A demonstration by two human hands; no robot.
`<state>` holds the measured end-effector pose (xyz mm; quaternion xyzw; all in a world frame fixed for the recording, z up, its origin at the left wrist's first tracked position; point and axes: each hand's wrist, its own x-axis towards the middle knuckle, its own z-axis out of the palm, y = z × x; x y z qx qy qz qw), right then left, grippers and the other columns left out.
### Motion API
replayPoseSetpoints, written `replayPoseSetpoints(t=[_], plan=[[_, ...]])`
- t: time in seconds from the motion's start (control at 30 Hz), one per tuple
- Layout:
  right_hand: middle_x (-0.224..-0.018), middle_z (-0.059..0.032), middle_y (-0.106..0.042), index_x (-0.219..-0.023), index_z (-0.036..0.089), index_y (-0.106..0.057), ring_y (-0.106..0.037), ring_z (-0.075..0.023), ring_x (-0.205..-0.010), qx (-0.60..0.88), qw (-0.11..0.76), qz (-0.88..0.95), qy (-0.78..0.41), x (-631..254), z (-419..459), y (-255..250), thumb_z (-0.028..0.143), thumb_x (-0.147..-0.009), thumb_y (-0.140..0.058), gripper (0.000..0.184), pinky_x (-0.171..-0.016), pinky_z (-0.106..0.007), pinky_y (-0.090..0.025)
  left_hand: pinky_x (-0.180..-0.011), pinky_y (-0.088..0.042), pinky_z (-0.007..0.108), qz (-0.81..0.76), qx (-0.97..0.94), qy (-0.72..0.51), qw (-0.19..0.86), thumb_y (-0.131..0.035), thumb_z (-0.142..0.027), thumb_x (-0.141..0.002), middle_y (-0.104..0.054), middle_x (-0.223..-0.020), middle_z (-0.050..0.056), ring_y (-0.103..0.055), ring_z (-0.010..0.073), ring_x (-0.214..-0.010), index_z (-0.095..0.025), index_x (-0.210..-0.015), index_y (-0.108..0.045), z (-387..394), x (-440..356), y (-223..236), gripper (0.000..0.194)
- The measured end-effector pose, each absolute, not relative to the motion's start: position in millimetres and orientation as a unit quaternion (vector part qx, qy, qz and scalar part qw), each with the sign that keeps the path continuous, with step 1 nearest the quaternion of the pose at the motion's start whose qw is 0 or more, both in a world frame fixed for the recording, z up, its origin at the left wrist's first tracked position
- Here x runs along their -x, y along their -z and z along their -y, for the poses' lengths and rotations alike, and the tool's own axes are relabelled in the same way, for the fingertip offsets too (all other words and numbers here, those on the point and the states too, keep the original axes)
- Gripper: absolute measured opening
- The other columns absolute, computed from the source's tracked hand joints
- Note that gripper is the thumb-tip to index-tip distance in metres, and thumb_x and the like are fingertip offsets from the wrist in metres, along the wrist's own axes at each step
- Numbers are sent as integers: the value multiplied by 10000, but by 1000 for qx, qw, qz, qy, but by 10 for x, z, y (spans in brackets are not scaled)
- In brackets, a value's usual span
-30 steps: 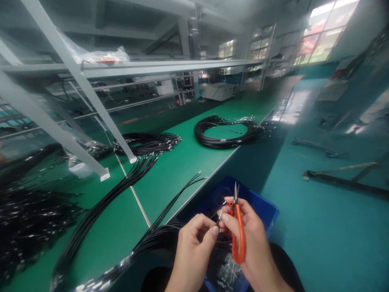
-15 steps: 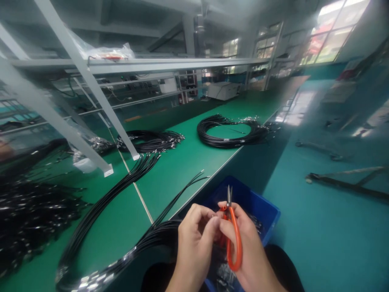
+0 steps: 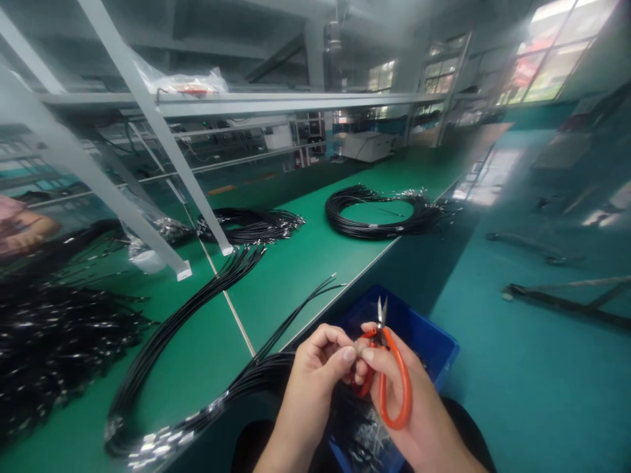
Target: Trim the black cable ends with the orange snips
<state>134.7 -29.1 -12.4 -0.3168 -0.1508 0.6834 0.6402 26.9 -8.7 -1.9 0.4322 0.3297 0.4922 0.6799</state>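
My right hand (image 3: 411, 394) is closed around a pair of scissors with orange handles (image 3: 405, 387), the short metal blades pointing up and slightly parted. Its thumb and fingertip meet the fingertips of my left hand (image 3: 315, 374). The left hand is pinched closed; whatever sits between its fingers is too small to make out. Both hands are above a blue bin (image 3: 438, 348) holding small loose pieces, some dark and some clear. Left of my left hand, a bundle of black cables (image 3: 172, 328) curves over the table edge, with shiny wrapping on its lower part.
On the green table (image 3: 290, 276) lie two more coils of black cable (image 3: 365, 230) and a large dark pile of cables (image 3: 64, 348). White shelf posts (image 3: 162, 151) stand on the left. Another person's arm (image 3: 29, 226) shows at the far left. Teal floor (image 3: 517, 368) extends to the right.
The view has shifted slightly, so the table appears further right. The scissors tilt differently and their blades are a little wider apart. More of the other person's arm shows at left.
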Motion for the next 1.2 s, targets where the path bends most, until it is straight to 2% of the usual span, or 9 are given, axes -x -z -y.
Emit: replayPoseSetpoints(t=[0.13, 0.23, 0.37, 0.47, 0.53, 0.67, 0.73, 1.0, 1.2], plan=[[-667, 10, -578, -928, 189, -551, -543, -136, -574, 292, 643, 135, -695, -1355, 281, 142, 123, -779, -589, 167, -543, -244, -435, -580, -410, 229, -350, -454, -484, 661, -530, -183, -826, -509, -680, -17, -464, 95, -573, -156, -733, -518, 52, -186, 56, 98], [-705, 2, -596, -924, 186, -562, -544, -125, -593, 298, 646, 120, -693, -1353, 267, 126, 114, -764, -617, 183, -557, -234, -448, -617, -435, 239, -448, -581, -490, 470, -511, -171, -835, -518, -747, -4, -495, 118, -630, -185, -825, -538, 59, -112, 79, 33], [-674, -1, -597, -919, 182, -560, -546, -128, -587, 322, 633, 99, -697, -1333, 255, 61, 128, -736, -667, 219, -531, -223, -447, -651, -450, 234, -460, -754, -437, 167, -485, -117, -838, -539, -946, 46, -555, 133, -735, -228, -924, -604, 92, -91, 48, 184], [-672, -2, -600, -926, 176, -555, -545, -126, -586, 327, 633, 96, -695, -1317, 258, 20, 121, -728, -673, 237, -527, -220, -446, -621, -447, 226, -461, -777, -418, 97, -471, -135, -857, -554, -967, 55, -574, 142, -751, -226, -843, -632, 91, -69, 20, 186], [-688, -4, -604, -920, 170, -551, -541, -121, -587, 325, 640, 98, -689, -1310, 265, 7, 111, -721, -671, 239, -537, -222, -448, -644, -455, 235, -482, -747, -429, 158, -476, -140, -854, -580, -932, 51, -583, 155, -763, -217, -839, -619, 92, -45, 6, 163], [-636, 9, -587, -931, 167, -542, -514, -114, -548, 323, 639, 120, -687, -1303, 276, 20, 117, -750, -620, 203, -515, -218, -422, -665, -475, 223, -434, -671, -416, 434, -535, -151, -828, -634, -800, 9, -603, 148, -723, -206, -871, -592, 129, -51, 0, 91], [-601, 24, -563, -943, 171, -536, -490, -113, -514, 324, 637, 143, -685, -1298, 270, 37, 131, -766, -593, 190, -490, -218, -395, -644, -465, 205, -419, -626, -427, 500, -562, -176, -823, -631, -734, -6, -592, 130, -674, -189, -804, -597, 143, -79, 24, 42], [-738, 23, -622, -975, 201, -515, -449, -68, -531, 385, 676, 230, -585, -1266, 215, 22, 144, -721, -669, 302, -504, -170, -375, -518, -361, 177, -436, -560, -439, 551, -624, -259, -787, -552, -651, -16, -440, 90, -568, -146, -723, -584, 106, -108, 95, 136], [-748, 42, -605, -971, 242, -498, -565, -109, -671, 443, 663, 320, -512, -1278, 242, 141, 171, -741, -647, 283, -594, -186, -461, -472, -312, 175, -439, -532, -448, 569, -632, -297, -760, -509, -603, -26, -383, 77, -508, -142, -683, -551, 82, -107, 98, 191]])
